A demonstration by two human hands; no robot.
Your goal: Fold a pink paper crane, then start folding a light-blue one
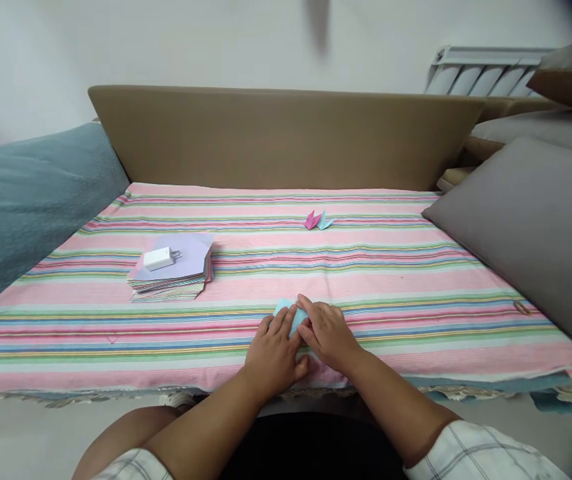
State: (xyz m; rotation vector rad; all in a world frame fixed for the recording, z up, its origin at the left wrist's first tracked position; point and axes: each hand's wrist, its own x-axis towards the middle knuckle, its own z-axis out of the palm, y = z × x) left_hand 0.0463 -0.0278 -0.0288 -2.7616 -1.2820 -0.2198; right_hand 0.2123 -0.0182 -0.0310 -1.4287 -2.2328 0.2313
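Observation:
A small piece of light blue folding paper lies on the striped cloth in front of me, mostly covered by my hands. My left hand rests on it with the fingers laid flat over it and the thumb held apart. From the other side, my right hand has its thumb and index finger pinched at the paper's right edge. How the paper is folded under the fingers cannot be made out. Farther back, a pink folded paper piece and a light blue folded paper piece sit side by side.
A stack of paper sheets with a white charger plug on top lies to the left. Striped cloth covers the seat. A grey cushion borders the right, a blue-green cushion the left, a brown backrest the rear.

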